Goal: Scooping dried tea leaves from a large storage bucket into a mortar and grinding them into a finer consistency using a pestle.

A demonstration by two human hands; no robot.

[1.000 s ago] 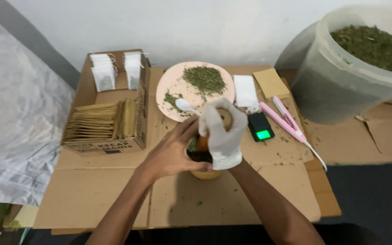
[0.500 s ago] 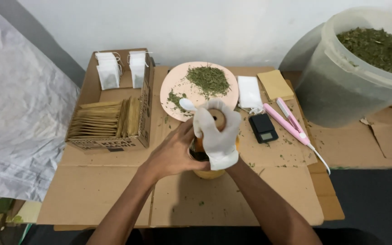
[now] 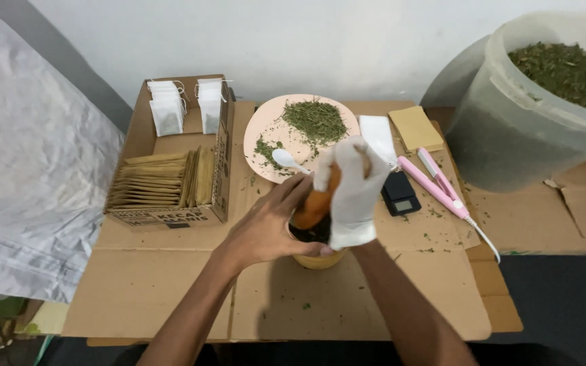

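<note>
My right hand [image 3: 354, 193], in a white glove, is wrapped around the top of an orange-brown packet [image 3: 317, 203]. It holds the packet upright over a small yellow bowl [image 3: 318, 260]. My bare left hand [image 3: 269, 227] grips the packet's lower left side, its fingers reaching the bowl's rim. Something dark shows inside the bowl, but I cannot tell what it is. Just behind the hands stands a pink plate [image 3: 266, 125] with dried green leaves [image 3: 315, 120] and a white spoon [image 3: 285, 159].
A cardboard box [image 3: 171, 217] at left holds brown envelopes and white tea bags [image 3: 167, 112]. Right of the hands lie a small black scale [image 3: 401, 200], a pink sealer [image 3: 435, 183], white sachets [image 3: 378, 132] and a tan envelope [image 3: 415, 127]. A big tub of dried leaves [image 3: 544, 115] stands far right.
The scale's green display, lit one second ago, is now dark. Both hands stay on the packet over the bowl, barely moved.
</note>
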